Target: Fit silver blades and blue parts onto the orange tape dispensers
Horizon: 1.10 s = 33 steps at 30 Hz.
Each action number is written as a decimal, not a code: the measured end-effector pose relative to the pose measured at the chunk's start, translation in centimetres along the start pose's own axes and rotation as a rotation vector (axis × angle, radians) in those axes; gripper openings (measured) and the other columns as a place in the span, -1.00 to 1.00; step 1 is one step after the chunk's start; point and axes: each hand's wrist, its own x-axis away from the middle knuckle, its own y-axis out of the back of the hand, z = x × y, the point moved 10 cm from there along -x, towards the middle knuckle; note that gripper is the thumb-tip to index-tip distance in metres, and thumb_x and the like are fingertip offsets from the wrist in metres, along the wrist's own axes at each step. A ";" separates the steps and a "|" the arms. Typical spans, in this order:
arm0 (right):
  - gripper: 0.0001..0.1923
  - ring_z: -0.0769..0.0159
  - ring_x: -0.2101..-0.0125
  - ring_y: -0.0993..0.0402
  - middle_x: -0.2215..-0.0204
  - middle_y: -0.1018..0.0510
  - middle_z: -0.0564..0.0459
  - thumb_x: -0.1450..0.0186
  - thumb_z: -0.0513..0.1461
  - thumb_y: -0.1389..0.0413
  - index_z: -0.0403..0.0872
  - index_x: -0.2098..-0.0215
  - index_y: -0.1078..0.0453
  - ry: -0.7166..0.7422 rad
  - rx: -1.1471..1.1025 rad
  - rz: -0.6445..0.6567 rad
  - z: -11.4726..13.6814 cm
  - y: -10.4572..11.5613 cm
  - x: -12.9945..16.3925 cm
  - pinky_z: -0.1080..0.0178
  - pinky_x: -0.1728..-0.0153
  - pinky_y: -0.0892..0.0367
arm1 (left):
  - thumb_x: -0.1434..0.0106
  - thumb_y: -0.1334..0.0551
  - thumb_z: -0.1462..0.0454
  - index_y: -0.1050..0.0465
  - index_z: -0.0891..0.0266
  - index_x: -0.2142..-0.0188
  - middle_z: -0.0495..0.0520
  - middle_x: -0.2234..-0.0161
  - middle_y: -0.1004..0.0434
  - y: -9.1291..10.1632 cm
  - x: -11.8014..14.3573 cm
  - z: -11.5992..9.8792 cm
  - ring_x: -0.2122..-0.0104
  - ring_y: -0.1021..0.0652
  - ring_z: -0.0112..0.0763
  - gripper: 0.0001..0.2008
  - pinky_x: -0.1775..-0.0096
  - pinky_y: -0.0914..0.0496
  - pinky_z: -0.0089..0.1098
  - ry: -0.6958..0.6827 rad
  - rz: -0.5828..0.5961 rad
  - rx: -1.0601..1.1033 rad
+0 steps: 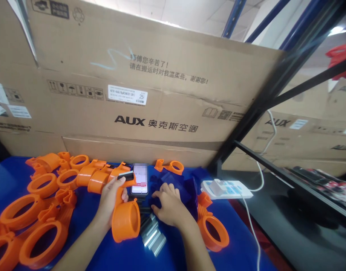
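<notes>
Fig. legend, largest item first. A cardboard box (150,86) w/ "AUX" print stands on edge along the far side and fills most of the view; more boxes of the same kind sit far right behind a dark shelf frame (277,86). Near side: a blue table (9,177), w/ a black surface (288,226) next to it at right.

On the table's left half lies a heap of orange ring clamps (40,203), many touching or overlapping. One more orange clamp (212,229) lies near right, just beside the person's right forearm; a smaller one (170,165) sits far centre against the box.

A white power strip (226,189) rests at the table's right edge, w/ a white plug seated in it & a white cord trailing toward the near edge.

Centre: the left hand (110,199) is wrapped round the stem of an orange clamp part (126,220), ring end pointing near, thumb pressed on a black piece at the top of the stem. The right hand (167,205) lies palm down, fingers spread & bent, tips on a pile of dark blue pieces (181,186); whether it pinches one cannot be told.

Between the hands, slightly farther off, a phone (140,179) stands w/ its screen lit. Just near of the hands lie several silver metal strips (153,235), fanned out.
</notes>
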 end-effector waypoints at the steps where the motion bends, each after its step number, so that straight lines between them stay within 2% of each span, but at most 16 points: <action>1: -0.81 0.02 0.12 -0.30 0.15 -0.43 -0.09 -0.23 -0.20 -0.32 0.02 0.16 -0.57 -0.009 0.000 0.006 0.0 -0.1 -0.1 0.02 0.09 -0.18 | -0.10 -0.43 0.09 -0.33 0.15 0.40 -0.16 0.74 -0.35 -0.1 0.0 0.1 0.73 -0.33 -0.49 -0.68 0.60 -0.28 -0.47 0.003 0.003 0.002; 7: -0.78 0.07 0.14 -0.35 0.18 -0.48 -0.03 -0.20 -0.26 -0.31 0.01 0.19 -0.48 0.014 -0.043 -0.006 0.1 0.2 -0.4 0.13 0.15 -0.19 | -0.09 -0.45 0.06 -0.33 0.16 0.42 -0.14 0.75 -0.35 -1.1 0.7 0.1 0.73 -0.33 -0.49 -0.65 0.60 -0.26 -0.49 0.014 0.034 -0.021; 13: -0.81 0.22 0.31 -0.46 0.35 -0.56 0.07 -0.21 -0.41 -0.21 0.00 0.28 -0.44 0.071 -0.209 -0.051 0.8 1.3 -0.7 0.25 0.28 -0.23 | -0.09 -0.46 0.06 -0.33 0.16 0.41 -0.14 0.72 -0.37 -1.1 0.7 0.2 0.73 -0.33 -0.50 -0.64 0.61 -0.27 -0.49 0.014 0.049 -0.032; 15: -0.87 0.24 0.35 -0.48 0.37 -0.57 0.07 -0.26 -0.37 -0.20 0.00 0.28 -0.47 0.096 -0.337 -0.138 1.1 2.5 -0.9 0.27 0.32 -0.27 | -0.11 -0.45 0.06 -0.36 0.17 0.40 -0.14 0.72 -0.36 -1.2 0.7 0.3 0.72 -0.33 -0.50 -0.66 0.61 -0.27 -0.49 0.020 0.068 -0.027; 17: -0.95 0.28 0.44 -0.43 0.45 -0.54 0.09 -0.34 -0.26 -0.18 -0.01 0.28 -0.50 0.091 -0.492 -0.281 1.0 4.0 -0.9 0.28 0.41 -0.27 | -0.13 -0.44 0.07 -0.43 0.20 0.37 -0.12 0.70 -0.38 -1.7 0.9 0.8 0.71 -0.36 -0.49 -0.69 0.61 -0.28 -0.49 0.064 0.115 -0.006; 19: -0.86 0.33 0.54 -0.34 0.54 -0.47 0.12 -0.38 -0.16 -0.17 -0.03 0.27 -0.53 0.058 -0.639 -0.428 0.6 4.9 -0.6 0.30 0.51 -0.24 | -0.14 -0.43 0.06 -0.51 0.24 0.30 -0.03 0.62 -0.50 -2.1 1.3 1.6 0.66 -0.44 -0.44 -0.69 0.58 -0.35 -0.46 0.132 0.137 0.043; 21: -0.82 0.35 0.58 -0.31 0.57 -0.45 0.13 -0.38 -0.12 -0.19 -0.05 0.25 -0.55 0.039 -0.745 -0.517 0.7 5.0 -0.3 0.32 0.55 -0.23 | -0.15 -0.43 0.07 -0.56 0.27 0.17 0.12 0.44 -0.66 -2.2 1.7 2.4 0.55 -0.58 -0.33 -0.64 0.52 -0.45 -0.40 0.196 0.111 0.104; 24: -0.84 0.35 0.55 -0.37 0.51 -0.51 0.09 -0.37 -0.14 -0.20 -0.05 0.22 -0.57 0.074 -0.770 -0.557 1.9 4.6 0.0 0.31 0.51 -0.32 | -0.16 -0.43 0.11 -0.56 0.24 0.04 0.28 0.18 -0.72 -2.5 2.0 3.6 0.32 -0.70 -0.10 -0.58 0.41 -0.55 -0.30 0.263 0.087 0.171; 26: -0.84 0.32 0.51 -0.42 0.46 -0.53 0.06 -0.38 -0.17 -0.18 -0.04 0.18 -0.59 0.101 -0.733 -0.578 2.6 4.7 0.2 0.28 0.45 -0.39 | -0.17 -0.42 0.14 -0.56 0.23 0.04 0.30 0.12 -0.72 -2.9 1.9 4.1 0.23 -0.71 -0.02 -0.61 0.35 -0.58 -0.25 0.285 0.104 0.208; 29: -0.79 0.29 0.43 -0.48 0.34 -0.57 0.01 -0.40 -0.19 -0.17 0.00 0.04 -0.59 0.157 -0.711 -0.550 3.4 4.9 0.2 0.24 0.34 -0.46 | -0.19 -0.40 0.20 -0.57 0.21 0.08 0.27 0.10 -0.72 -2.9 1.5 4.0 0.16 -0.71 -0.04 -0.69 0.25 -0.60 -0.25 0.255 0.096 0.276; 33: -0.58 0.25 0.26 -0.53 0.13 -0.55 -0.06 -0.41 -0.25 -0.14 0.06 -0.22 -0.47 0.258 -0.755 -0.414 4.5 4.6 -0.3 0.20 0.22 -0.53 | -0.21 -0.39 0.21 -0.58 0.22 0.10 0.25 0.13 -0.72 -2.4 1.2 3.6 0.17 -0.71 -0.09 -0.73 0.19 -0.62 -0.25 0.230 0.077 0.315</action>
